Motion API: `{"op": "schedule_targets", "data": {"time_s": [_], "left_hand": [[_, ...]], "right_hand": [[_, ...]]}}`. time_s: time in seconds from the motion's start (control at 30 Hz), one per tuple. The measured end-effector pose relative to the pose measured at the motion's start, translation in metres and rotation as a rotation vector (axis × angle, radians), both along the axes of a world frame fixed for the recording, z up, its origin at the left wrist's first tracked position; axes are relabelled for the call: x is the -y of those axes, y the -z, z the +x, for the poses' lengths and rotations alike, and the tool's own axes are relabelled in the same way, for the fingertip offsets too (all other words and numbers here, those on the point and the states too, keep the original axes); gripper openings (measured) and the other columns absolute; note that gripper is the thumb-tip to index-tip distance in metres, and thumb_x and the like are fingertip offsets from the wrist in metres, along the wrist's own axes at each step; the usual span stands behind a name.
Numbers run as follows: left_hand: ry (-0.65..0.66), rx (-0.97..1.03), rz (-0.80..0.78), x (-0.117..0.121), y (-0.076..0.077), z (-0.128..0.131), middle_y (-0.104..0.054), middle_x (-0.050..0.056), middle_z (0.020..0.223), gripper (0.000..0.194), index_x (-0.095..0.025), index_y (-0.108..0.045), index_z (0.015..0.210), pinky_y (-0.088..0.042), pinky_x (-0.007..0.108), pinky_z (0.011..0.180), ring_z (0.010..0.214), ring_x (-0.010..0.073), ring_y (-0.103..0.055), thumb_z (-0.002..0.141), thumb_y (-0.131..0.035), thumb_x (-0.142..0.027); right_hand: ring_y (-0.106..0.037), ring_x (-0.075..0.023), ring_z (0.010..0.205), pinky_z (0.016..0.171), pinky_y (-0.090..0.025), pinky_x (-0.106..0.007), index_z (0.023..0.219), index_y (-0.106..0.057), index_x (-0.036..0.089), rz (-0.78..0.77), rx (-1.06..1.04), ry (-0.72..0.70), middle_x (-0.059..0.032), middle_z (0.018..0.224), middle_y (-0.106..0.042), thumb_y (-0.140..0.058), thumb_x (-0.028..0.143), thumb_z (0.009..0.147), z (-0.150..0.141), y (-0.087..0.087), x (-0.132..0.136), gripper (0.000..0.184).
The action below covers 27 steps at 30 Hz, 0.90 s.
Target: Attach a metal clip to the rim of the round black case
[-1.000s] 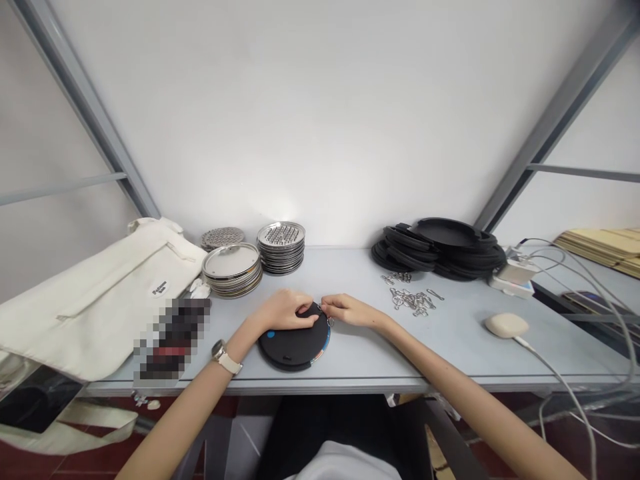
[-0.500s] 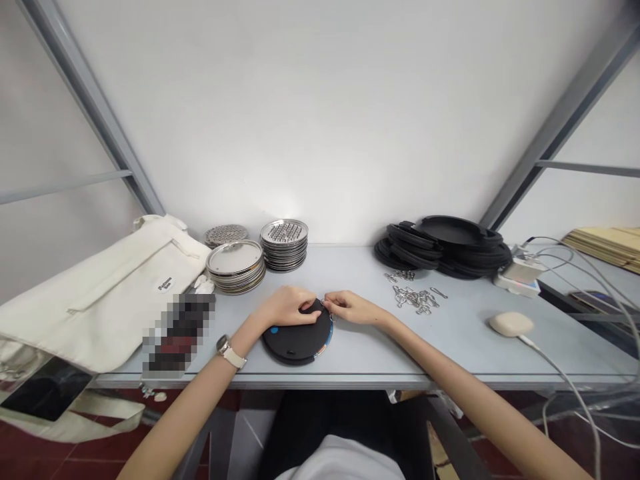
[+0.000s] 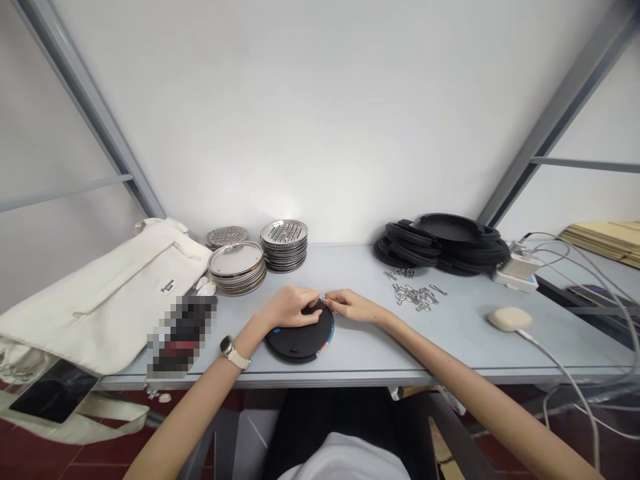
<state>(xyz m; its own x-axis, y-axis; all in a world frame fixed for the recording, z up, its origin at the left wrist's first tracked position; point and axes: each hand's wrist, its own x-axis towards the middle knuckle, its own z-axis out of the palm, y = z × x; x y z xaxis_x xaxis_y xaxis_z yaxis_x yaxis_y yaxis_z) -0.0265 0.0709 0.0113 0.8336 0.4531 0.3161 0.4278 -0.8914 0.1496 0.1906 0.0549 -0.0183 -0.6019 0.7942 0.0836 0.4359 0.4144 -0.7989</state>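
Observation:
A round black disc (image 3: pixel 295 343) with a blue dot and a coloured strip along its right edge lies flat near the table's front. My left hand (image 3: pixel 294 308) is closed on its far rim, thumb stretched over the top. At the disc's upper right edge, the fingertips of my right hand (image 3: pixel 350 305) are pinched together on a small metal clip, mostly hidden by the fingers. To the right lies a loose pile of similar small metal clips (image 3: pixel 414 296), with a smaller group behind it.
Stacked metal discs (image 3: pixel 237 259) and grater-like discs (image 3: pixel 284 233) stand at the back left, beside a white bag (image 3: pixel 125 287). Black round trays (image 3: pixel 453 230) are piled at the back right. A cream corded device (image 3: pixel 510 319) and a white plug block (image 3: pixel 517 281) sit on the right.
Both hands stay at the disc's far edge with almost the same grip. My right fingers have shifted slightly, and the ring seen below them is now less visible. The view has moved a little.

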Motion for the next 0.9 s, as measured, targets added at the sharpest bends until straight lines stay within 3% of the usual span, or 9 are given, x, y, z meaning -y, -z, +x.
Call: {"op": "schedule_targets", "data": {"time_s": [0.23, 0.67, 0.9], "left_hand": [[0.005, 0.015, 0.032, -0.0005, 0.0023, 0.0, -0.048, -0.004, 0.061, 0.02, -0.019, -0.044, 0.068, -0.025, 0.025, 0.054, 0.054, 0.0099, -0.04, 0.081, -0.054, -0.029], [-0.009, 0.029, 0.017, 0.0003, 0.0024, 0.0017, -0.048, -0.004, 0.057, 0.023, -0.018, -0.045, 0.064, -0.024, 0.024, 0.053, 0.053, 0.0093, -0.04, 0.079, -0.055, -0.031], [-0.009, 0.036, -0.009, -0.0016, 0.005, 0.0032, -0.049, -0.004, 0.056, 0.021, -0.018, -0.045, 0.063, -0.025, 0.024, 0.054, 0.053, 0.0093, -0.041, 0.078, -0.055, -0.03]], "right_hand": [[-0.036, -0.01, 0.059, 0.057, -0.031, -0.023, 0.07, -0.044, 0.017, 0.017, -0.014, -0.021, 0.0045, 0.064, -0.039, -0.035, 0.046, 0.093, 0.0003, 0.0027, -0.0009, 0.038], [-0.032, -0.0099, 0.059, 0.056, -0.028, -0.022, 0.07, -0.043, 0.018, 0.013, -0.033, -0.059, 0.0049, 0.063, -0.034, -0.034, 0.049, 0.094, 0.0034, 0.0008, -0.0013, 0.041], [-0.037, -0.0104, 0.061, 0.059, -0.032, -0.023, 0.074, -0.049, 0.017, 0.045, 0.003, -0.058, 0.0041, 0.065, -0.039, -0.033, 0.047, 0.095, 0.002, 0.0024, -0.0015, 0.04]]}}
